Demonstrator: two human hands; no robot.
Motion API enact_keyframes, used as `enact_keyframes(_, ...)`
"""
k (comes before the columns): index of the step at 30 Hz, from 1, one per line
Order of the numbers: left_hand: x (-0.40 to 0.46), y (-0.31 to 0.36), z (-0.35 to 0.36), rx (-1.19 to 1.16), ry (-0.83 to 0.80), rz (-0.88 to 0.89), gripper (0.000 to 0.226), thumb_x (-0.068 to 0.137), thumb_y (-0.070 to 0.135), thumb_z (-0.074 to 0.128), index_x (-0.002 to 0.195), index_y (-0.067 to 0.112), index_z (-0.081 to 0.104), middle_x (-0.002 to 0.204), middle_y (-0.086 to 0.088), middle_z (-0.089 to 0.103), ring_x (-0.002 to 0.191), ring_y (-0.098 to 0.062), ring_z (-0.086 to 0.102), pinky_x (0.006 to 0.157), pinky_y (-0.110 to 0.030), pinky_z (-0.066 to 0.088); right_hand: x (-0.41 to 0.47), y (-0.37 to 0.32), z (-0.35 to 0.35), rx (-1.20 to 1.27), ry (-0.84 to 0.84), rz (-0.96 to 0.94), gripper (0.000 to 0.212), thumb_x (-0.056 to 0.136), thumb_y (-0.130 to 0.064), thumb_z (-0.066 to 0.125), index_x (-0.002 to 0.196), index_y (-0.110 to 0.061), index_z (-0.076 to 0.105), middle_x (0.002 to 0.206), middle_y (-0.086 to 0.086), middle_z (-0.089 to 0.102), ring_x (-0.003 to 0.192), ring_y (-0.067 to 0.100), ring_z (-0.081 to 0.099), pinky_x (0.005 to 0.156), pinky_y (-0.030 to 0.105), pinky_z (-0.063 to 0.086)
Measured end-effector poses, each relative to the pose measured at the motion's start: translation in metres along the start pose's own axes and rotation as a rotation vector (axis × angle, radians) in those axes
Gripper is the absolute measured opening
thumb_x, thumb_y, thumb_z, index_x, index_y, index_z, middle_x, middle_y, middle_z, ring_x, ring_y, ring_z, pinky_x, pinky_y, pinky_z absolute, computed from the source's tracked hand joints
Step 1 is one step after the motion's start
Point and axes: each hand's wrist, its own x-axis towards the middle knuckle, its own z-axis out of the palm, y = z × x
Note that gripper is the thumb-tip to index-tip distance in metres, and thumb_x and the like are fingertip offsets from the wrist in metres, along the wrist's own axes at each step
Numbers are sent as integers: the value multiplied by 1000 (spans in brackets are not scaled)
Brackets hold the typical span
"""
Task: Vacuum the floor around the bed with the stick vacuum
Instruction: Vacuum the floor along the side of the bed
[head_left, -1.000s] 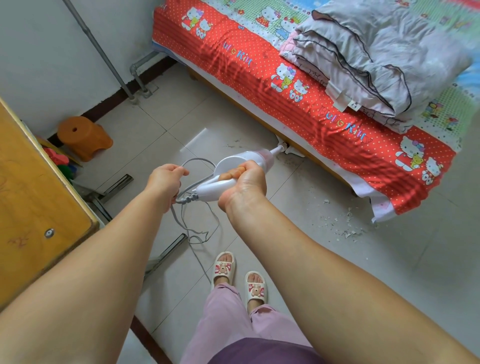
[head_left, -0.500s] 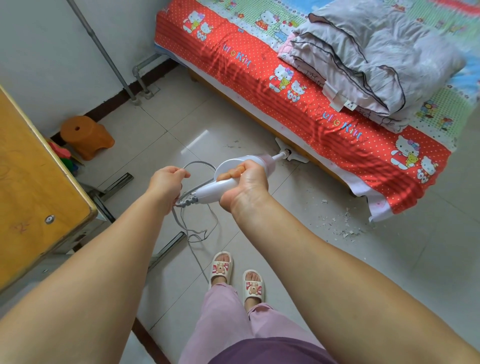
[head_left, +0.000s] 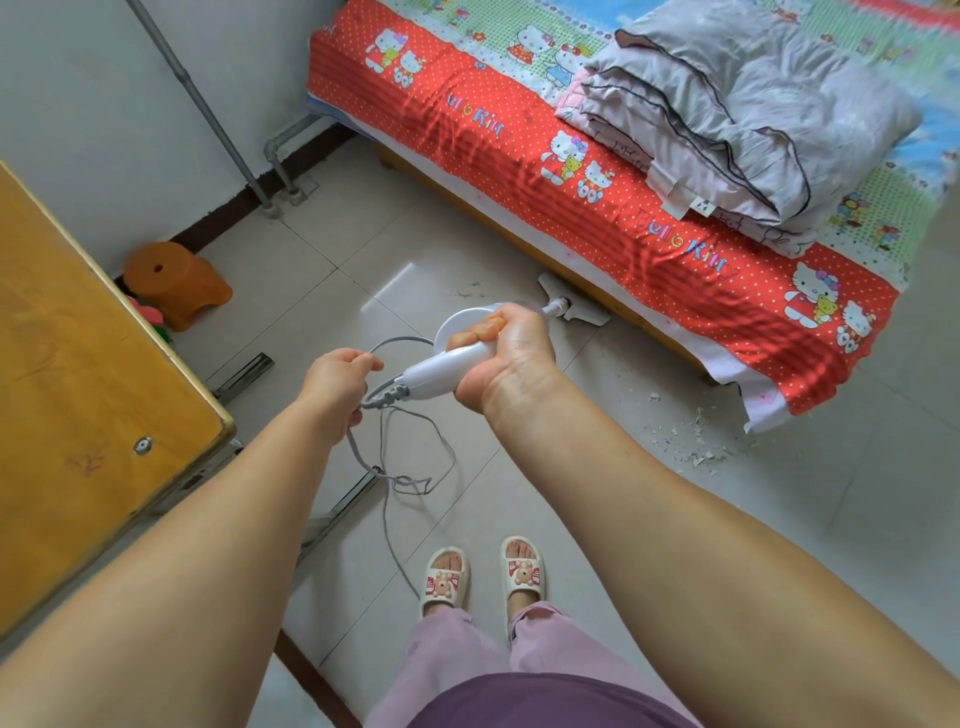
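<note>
1. Right hand (head_left: 506, 358): grip clenched round the vacuum (head_left: 452, 364) handle.
2. Left hand (head_left: 337, 379): grip pinching the cord (head_left: 415, 480).
3. Vacuum head (head_left: 569, 301) on the floor (head_left: 649, 519), touching the bed (head_left: 597, 208) edge.

Right hand (head_left: 511, 358) grips the stick vacuum (head_left: 452, 366); left hand (head_left: 337, 382) holds its cord (head_left: 387, 400).

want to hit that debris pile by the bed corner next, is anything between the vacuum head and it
Nothing visible. The vacuum head sits at the bed edge, and bare tile runs along the bed to the debris near its corner. The cord trails behind, toward the feet.
</note>
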Motion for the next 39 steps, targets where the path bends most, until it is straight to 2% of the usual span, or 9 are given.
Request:
enact_keyframes(5, -1, 1, -19, 49, -10, 64, 20, 97, 14, 40, 98, 12, 60, 62, -7, 37, 51, -18, 33, 46, -25, 30, -7, 23, 7, -8, 15, -14, 33, 83, -7, 47, 55, -17, 32, 30, -7, 30, 22, 9, 28, 37, 10, 33)
enact_keyframes(10, -6, 0, -34, 51, -21, 81, 22, 99, 15, 38, 99, 11, 59, 59, -5, 33, 48, -18, 27, 45, -24, 25, -15, 45, 12, -36, 31, -20, 35, 86, -10, 49, 55, -17, 34, 30, -7, 31, 21, 9, 28, 41, 22, 33)
enact_keyframes(14, -6, -5, -42, 43, -28, 77, 21, 99, 15, 39, 97, 11, 59, 61, -5, 33, 49, -18, 27, 46, -26, 26, -19, 63, 13, -64, 38, -27, 35, 85, -10, 47, 55, -17, 32, 29, -7, 29, 20, 9, 26, 36, 16, 31)
enact_keyframes(17, -4, -10, -46, 21, -47, 78, 21, 99, 15, 38, 95, 10, 59, 60, -5, 32, 49, -17, 25, 47, -27, 25, -21, 75, 10, -92, 50, -21, 32, 85, -10, 48, 56, -17, 35, 29, -8, 29, 18, 9, 27, 35, 20, 31)
enact_keyframes(20, 2, -15, -48, 6, -67, 78, 22, 99, 16, 38, 94, 10, 59, 59, -4, 31, 49, -17, 24, 45, -26, 24, -21, 84, 4, -80, 60, -19, 31, 84, -8, 47, 57, -16, 35, 31, -8, 28, 19, 8, 26, 30, 10, 28)
enact_keyframes(27, 11, -20, -48, 4, -85, 75, 22, 98, 15, 39, 89, 10, 59, 60, -4, 31, 49, -17, 24, 45, -25, 22, -16, 99, -2, -137, 68, -11, 37, 83, -5, 46, 52, -17, 30, 31, -6, 26, 22, 10, 22, 34, 12, 26)
enact_keyframes(39, 16, -27, -59, -20, -55, 41, 23, 99, 15, 37, 96, 8, 59, 59, -4, 29, 49, -16, 22, 45, -25, 21, -3, 103, 5, -216, 18, 14, 38, 84, -5, 46, 53, -17, 29, 31, -6, 25, 22, 10, 22, 34, 11, 24)
